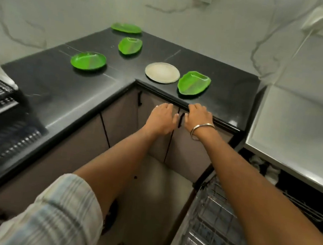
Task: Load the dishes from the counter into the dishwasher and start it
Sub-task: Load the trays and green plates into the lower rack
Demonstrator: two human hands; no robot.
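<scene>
While my arms reach forward over the pulled-out dishwasher rack point(212, 216) at my lower right, my left hand point(162, 120) hangs in front of the cabinet doors point(152, 141), fingers relaxed and holding nothing. My right hand point(198, 116) rests at the edge of the black counter point(74, 99), fingers loosely bent, gripping nothing I can see. Just beyond it lies a green leaf-shaped plate point(194, 83), beside a round pale plate point(162, 72). Farther back sit three more green plates point(88, 60) point(130, 45) point(126, 27).
</scene>
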